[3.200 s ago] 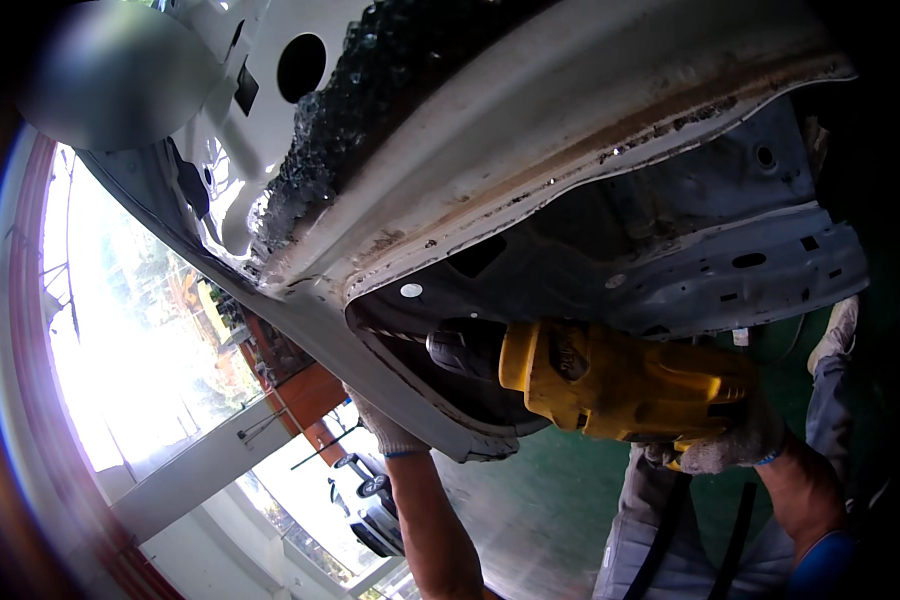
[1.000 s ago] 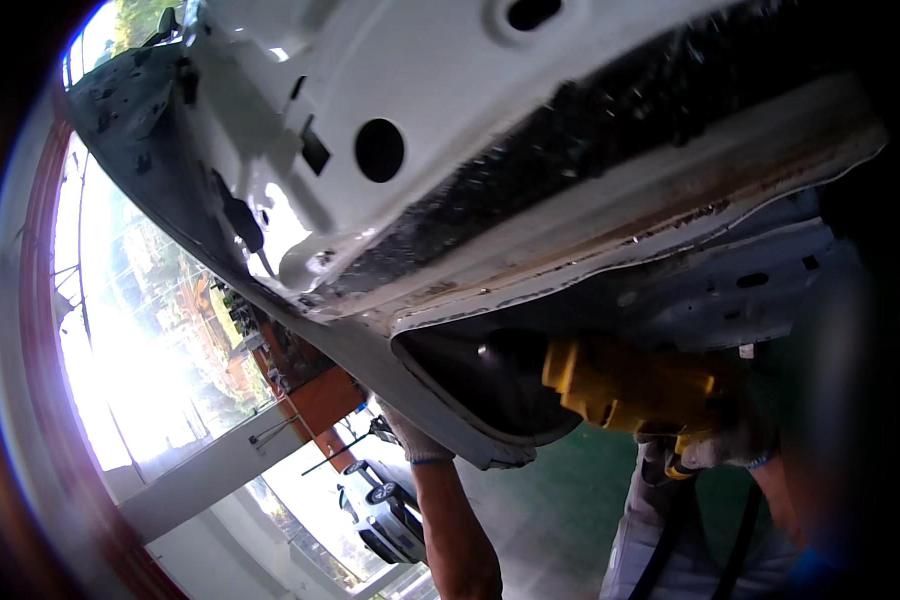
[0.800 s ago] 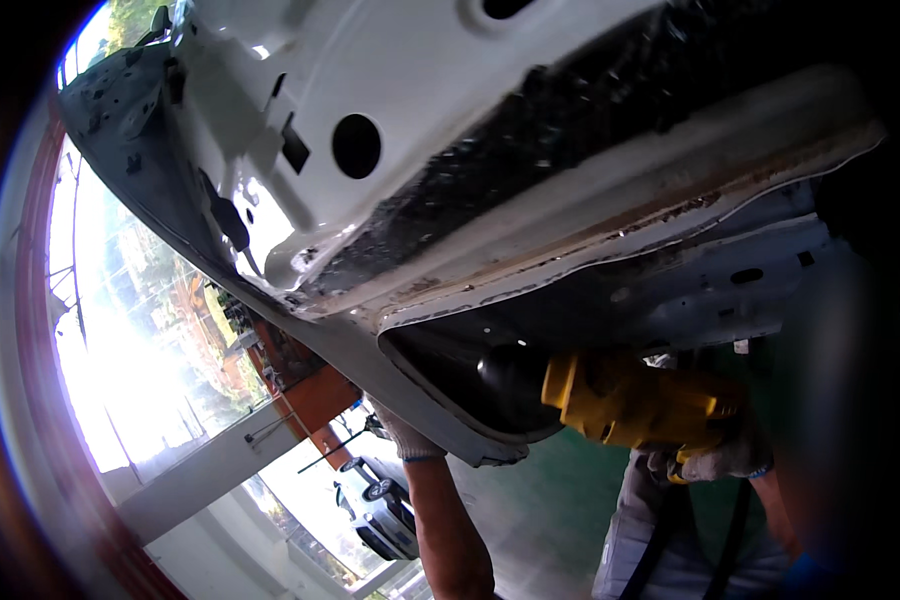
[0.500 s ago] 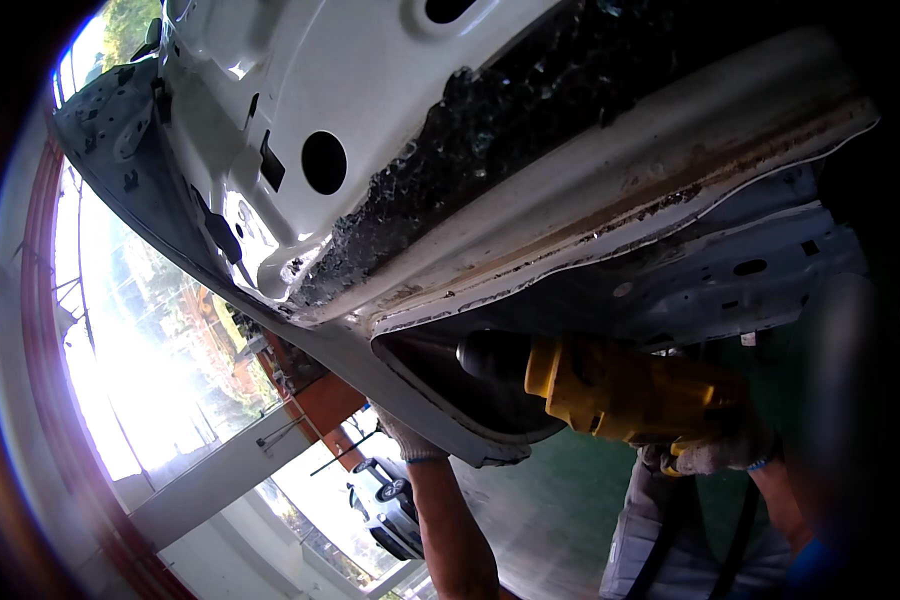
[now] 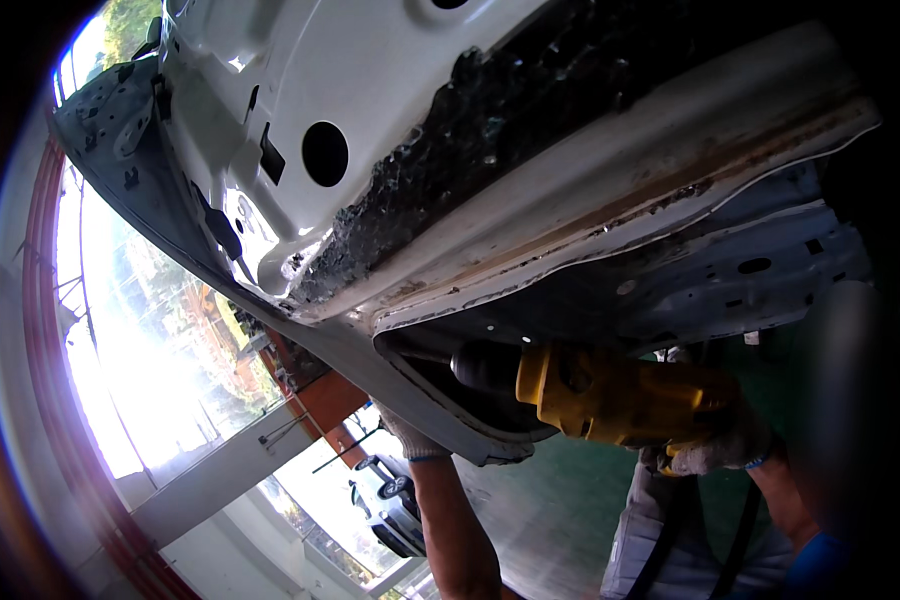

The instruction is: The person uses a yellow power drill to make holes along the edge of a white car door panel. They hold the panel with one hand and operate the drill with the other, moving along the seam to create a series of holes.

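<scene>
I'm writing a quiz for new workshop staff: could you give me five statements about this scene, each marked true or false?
1. The right hand holds a yellow drill. True.
2. The left hand is bare. False: it wears a pale glove.
3. The yellow drill points toward the picture's right. False: its black chuck points left.
4. Dark, glittering fragments lie along the pale metal panel. True.
5. The floor is bright red. False: it is green.

Left hand (image 5: 407,432) partly behind panel (image 5: 425,407)
</scene>
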`<state>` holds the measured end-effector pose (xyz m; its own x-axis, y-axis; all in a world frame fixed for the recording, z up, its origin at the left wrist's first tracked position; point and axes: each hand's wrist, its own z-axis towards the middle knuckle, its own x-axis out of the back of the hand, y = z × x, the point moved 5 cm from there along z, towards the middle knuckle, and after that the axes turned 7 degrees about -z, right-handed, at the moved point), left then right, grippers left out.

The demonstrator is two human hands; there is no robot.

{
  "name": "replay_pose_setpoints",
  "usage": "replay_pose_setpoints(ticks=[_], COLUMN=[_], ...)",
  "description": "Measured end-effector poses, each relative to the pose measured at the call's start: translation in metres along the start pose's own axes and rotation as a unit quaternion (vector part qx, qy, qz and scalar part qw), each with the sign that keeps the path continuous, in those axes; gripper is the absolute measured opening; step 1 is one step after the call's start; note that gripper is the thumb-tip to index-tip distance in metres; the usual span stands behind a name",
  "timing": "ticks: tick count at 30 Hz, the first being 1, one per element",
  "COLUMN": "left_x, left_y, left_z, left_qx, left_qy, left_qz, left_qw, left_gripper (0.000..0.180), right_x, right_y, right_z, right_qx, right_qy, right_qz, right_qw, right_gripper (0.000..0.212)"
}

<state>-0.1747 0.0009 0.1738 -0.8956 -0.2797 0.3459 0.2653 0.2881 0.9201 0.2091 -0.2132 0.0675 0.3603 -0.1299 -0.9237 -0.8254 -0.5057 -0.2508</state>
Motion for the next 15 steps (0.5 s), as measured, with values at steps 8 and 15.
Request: replay_pose_setpoints(ticks=[8,15], left_x=[-0.002,-0.006], left_y=[0.005,0.012], left_z=[-0.001,-0.002], left_qx=[-0.014,-0.066], left_qy=[0.001,-0.021], left_qz=[0.07,0.249], left_qw=[0.997,0.966], left_gripper=[0.02,0.02], right_x=[-0.001,-0.001], right_y=[0.003,0.001], right_z=[0.001,0.001], right_qx=[0.018,0.011], right_qy=[-0.006,-0.003], right_qz=[0.015,0.01], right_qw=[1.0,1.0], right_gripper=[0.085,0.083])
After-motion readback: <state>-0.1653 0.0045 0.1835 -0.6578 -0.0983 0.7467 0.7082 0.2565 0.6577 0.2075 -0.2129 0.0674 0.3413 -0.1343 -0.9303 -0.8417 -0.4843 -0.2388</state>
